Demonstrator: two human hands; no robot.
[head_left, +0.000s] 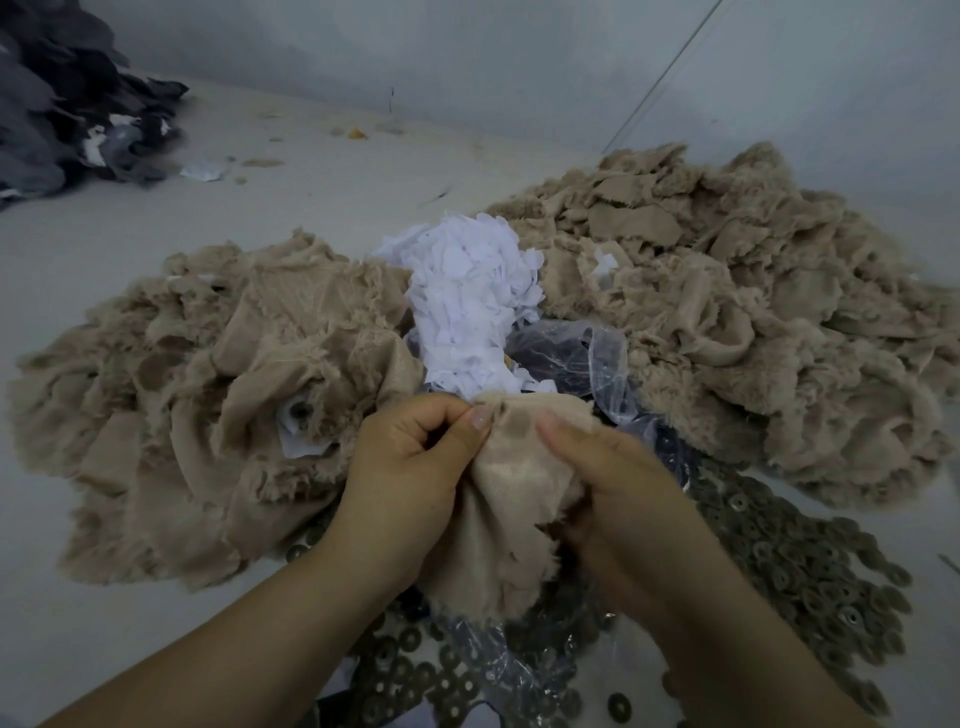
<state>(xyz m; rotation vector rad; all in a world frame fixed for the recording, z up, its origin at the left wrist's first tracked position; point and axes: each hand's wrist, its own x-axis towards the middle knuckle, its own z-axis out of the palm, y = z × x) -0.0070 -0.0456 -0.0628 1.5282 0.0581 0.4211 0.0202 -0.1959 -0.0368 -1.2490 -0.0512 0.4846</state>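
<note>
Both my hands hold one beige fabric piece (498, 525) with frayed edges, low in the middle of the view. My left hand (410, 467) grips its left side, thumb and fingers curled and pinching the upper edge. My right hand (613, 483) pinches the right side, thumb on top of the cloth. A round darker patch shows near the top of the piece, between my thumbs. The lower part of the cloth hangs down between my wrists.
Heaps of beige fabric pieces lie at the left (208, 395) and the right (727, 322). A pile of white paper scraps (467, 301) sits between them, beside a clear plastic bag (587, 364). Several round metal washers (795, 571) cover the surface below. Dark cloth (57, 98) is piled far left.
</note>
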